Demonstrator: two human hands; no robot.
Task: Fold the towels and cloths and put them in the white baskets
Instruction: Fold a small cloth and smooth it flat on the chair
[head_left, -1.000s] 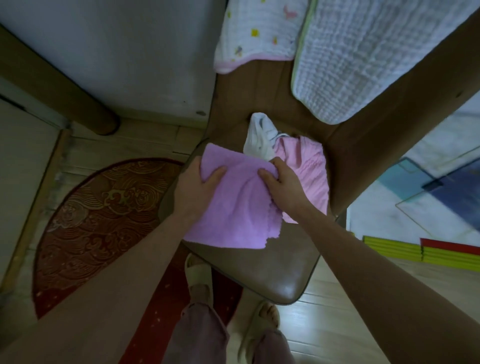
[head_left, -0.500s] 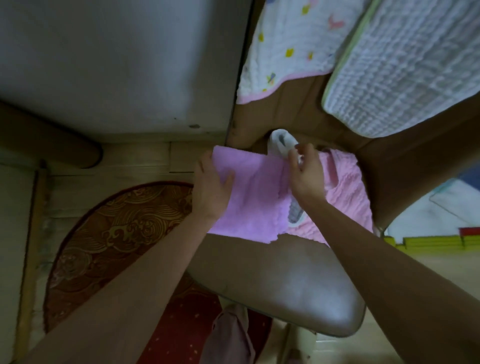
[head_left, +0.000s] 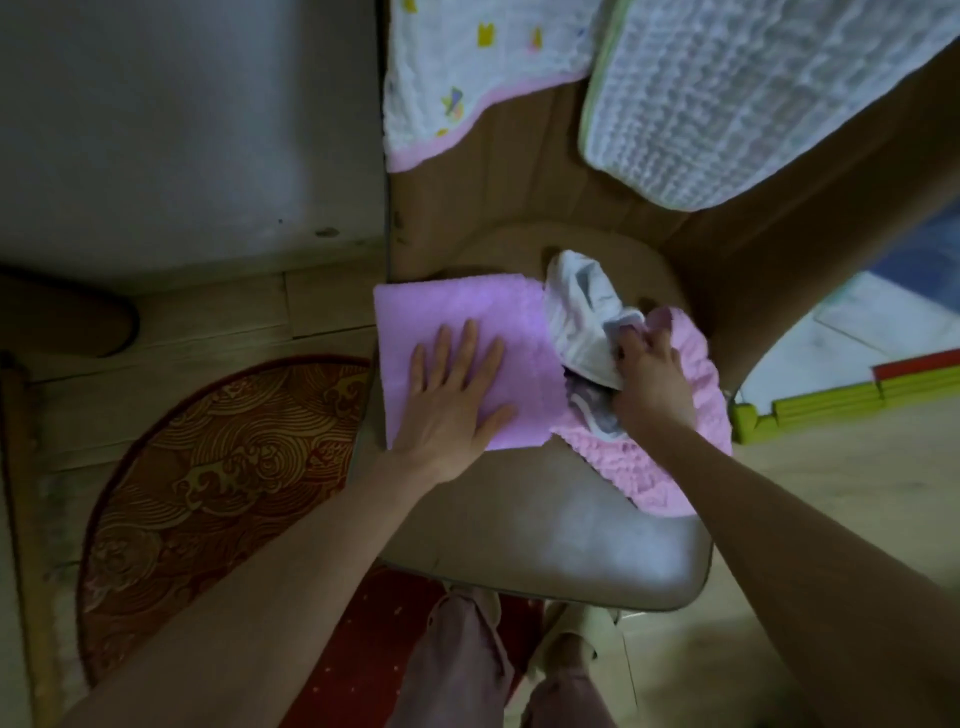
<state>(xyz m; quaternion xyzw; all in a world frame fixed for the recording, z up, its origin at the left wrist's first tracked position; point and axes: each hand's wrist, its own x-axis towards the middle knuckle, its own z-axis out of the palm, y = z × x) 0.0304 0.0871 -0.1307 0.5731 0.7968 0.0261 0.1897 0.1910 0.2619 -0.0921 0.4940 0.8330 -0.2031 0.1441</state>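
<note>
Towel (head_left: 457, 332) lies folded under my flat left hand (head_left: 452, 400); my right hand (head_left: 649, 374) clutches the white cloth (head_left: 582, 322), next to fold.

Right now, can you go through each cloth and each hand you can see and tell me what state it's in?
Lilac fluffy towel: folded flat on the chair seat.
White crumpled cloth: unfolded, bunched.
Pink textured towel: unfolded, rumpled on the seat.
Left hand: open, pressing flat on the lilac towel.
Right hand: gripping the white cloth.
White quilted cloth: draped over the chair back.
</note>
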